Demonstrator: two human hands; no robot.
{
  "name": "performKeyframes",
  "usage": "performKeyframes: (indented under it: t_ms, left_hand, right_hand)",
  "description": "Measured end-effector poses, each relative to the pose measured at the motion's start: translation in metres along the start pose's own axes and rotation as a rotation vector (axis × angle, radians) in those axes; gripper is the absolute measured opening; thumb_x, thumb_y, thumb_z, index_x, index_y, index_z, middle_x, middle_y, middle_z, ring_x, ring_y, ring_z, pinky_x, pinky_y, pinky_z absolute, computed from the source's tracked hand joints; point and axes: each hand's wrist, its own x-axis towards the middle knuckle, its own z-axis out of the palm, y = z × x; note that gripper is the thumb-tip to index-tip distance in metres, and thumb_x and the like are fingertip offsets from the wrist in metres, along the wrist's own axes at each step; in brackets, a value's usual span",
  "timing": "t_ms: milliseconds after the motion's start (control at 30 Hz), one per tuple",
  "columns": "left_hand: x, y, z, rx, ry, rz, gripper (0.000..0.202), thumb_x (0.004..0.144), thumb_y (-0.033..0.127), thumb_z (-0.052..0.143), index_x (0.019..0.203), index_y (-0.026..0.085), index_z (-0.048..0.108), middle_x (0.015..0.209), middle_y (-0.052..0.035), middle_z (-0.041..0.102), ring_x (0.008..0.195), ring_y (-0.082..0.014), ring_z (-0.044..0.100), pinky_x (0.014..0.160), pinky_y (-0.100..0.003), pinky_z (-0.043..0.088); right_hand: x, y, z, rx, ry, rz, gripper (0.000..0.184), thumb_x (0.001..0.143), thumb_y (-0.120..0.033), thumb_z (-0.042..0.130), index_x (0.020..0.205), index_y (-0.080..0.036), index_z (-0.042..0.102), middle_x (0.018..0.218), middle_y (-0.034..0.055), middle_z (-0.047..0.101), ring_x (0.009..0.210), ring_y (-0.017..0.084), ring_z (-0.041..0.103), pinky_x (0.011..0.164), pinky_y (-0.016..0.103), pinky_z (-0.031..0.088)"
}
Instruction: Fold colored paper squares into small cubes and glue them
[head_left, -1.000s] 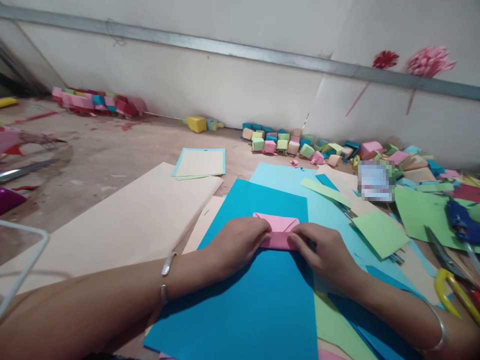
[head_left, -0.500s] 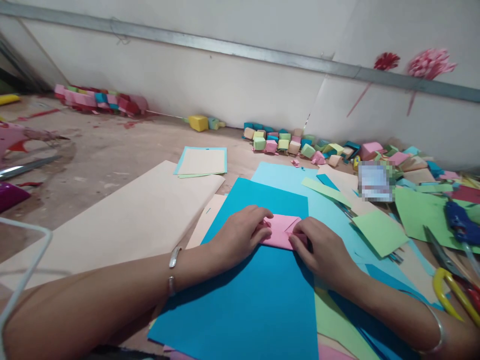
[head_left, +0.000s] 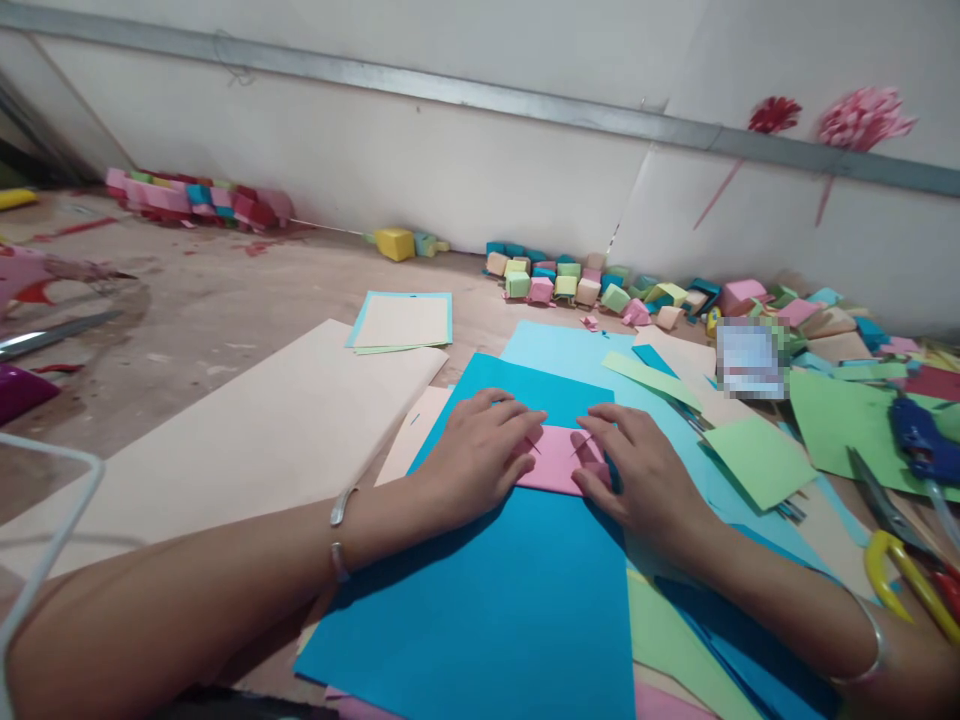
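A small folded pink paper (head_left: 556,459) lies on a large blue sheet (head_left: 510,580) in front of me. My left hand (head_left: 480,450) rests on its left end, fingers stretched out and pressing flat. My right hand (head_left: 637,470) covers its right end the same way, fingers extended over the fold. Only the middle strip of the pink paper shows between the two hands. Each wrist carries a silver bangle.
Cream sheets (head_left: 247,440) lie to the left, green paper (head_left: 757,460) and light blue paper to the right. Yellow-handled scissors (head_left: 900,570) and a blue glue gun (head_left: 919,440) sit at the right edge. A row of small paper cubes (head_left: 585,285) lines the wall.
Both hands have slid forward over the pink paper and flattened out; earlier the fingertips pinched its near edge and the upper flap was visible.
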Motion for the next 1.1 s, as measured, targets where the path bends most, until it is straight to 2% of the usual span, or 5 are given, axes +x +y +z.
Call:
performKeyframes:
  t_ms: [267,500,667,900,1100]
  left_hand:
    - [-0.002,0.000,0.002,-0.130,0.048,-0.040,0.052,0.083,0.025,0.065,0.133,0.023,0.050,0.111,-0.0088,0.060,0.102,-0.0251,0.052,0.088,-0.042,0.043]
    - [0.000,-0.001,0.001,-0.249,-0.004,0.005,0.014,0.076,0.006,0.058,0.078,0.018,0.065,0.086,-0.0044,0.060,0.084,-0.0184,0.053,0.072,-0.030,0.040]
    - [-0.001,0.001,-0.008,-0.174,-0.072,0.160,0.011,0.078,0.010,0.053,0.081,0.017,0.061,0.092,-0.0055,0.063,0.085,-0.0193,0.053,0.073,-0.032,0.037]
    - [-0.003,0.005,-0.017,-0.095,-0.096,0.199,0.016,0.070,0.006,0.053,0.078,0.017,0.061,0.095,-0.0070,0.063,0.089,-0.0211,0.054,0.078,-0.036,0.039]
    - [-0.004,0.000,-0.008,-0.218,0.064,0.092,0.037,0.071,-0.001,0.043,0.097,0.018,0.062,0.104,-0.0073,0.065,0.098,-0.0213,0.058,0.086,-0.038,0.048]
  right_hand:
    - [0.001,0.004,0.002,0.054,0.060,-0.050,0.045,0.084,-0.027,0.063,0.126,-0.018,0.051,0.116,0.0144,0.063,0.111,0.032,0.054,0.088,0.049,0.046]
    - [0.002,-0.001,-0.007,0.068,0.081,-0.113,0.014,0.090,-0.015,0.054,0.082,-0.020,0.065,0.083,0.0072,0.060,0.084,0.023,0.054,0.071,0.036,0.044]
    - [-0.004,-0.009,-0.019,-0.118,-0.028,-0.363,0.027,0.095,-0.009,0.043,0.086,-0.016,0.067,0.085,0.0094,0.065,0.080,0.021,0.056,0.072,0.035,0.044]
    - [-0.013,-0.018,-0.028,-0.296,-0.111,-0.414,0.025,0.090,-0.004,0.047,0.105,-0.008,0.066,0.101,0.0166,0.069,0.089,0.028,0.061,0.072,0.039,0.049]
    - [-0.013,-0.012,-0.019,-0.396,0.124,-0.473,0.021,0.090,-0.006,0.049,0.100,-0.004,0.067,0.097,0.0175,0.073,0.083,0.027,0.067,0.067,0.037,0.051]
